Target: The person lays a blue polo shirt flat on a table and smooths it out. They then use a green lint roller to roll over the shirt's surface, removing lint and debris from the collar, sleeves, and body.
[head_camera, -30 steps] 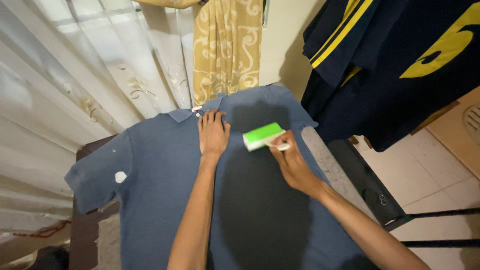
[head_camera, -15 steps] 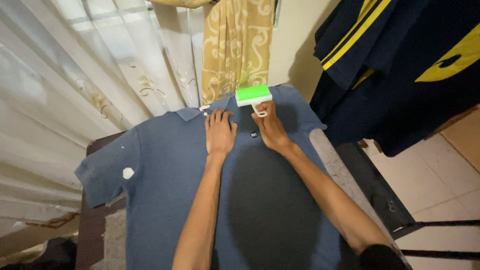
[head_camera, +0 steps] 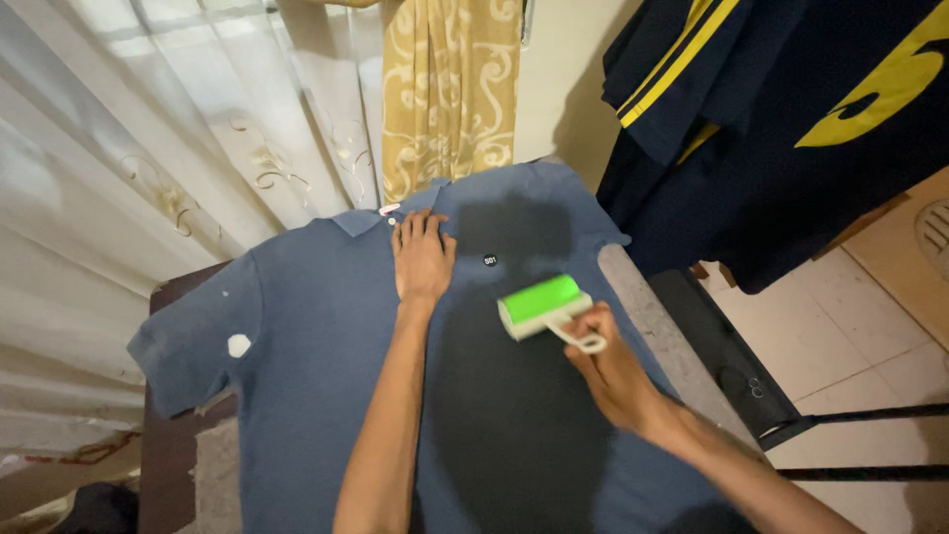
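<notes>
R hand [head_camera: 613,371] – green lint roller [head_camera: 542,305], shirt [head_camera: 316,336].

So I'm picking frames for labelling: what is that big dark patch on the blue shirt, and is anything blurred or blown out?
Head view: the dark patch on the blue shirt looks like a cast shadow, not a stain; the right hand and green lint roller are slightly soft; the sheer curtain is bright and washed out; the left hand is sharp.
</notes>
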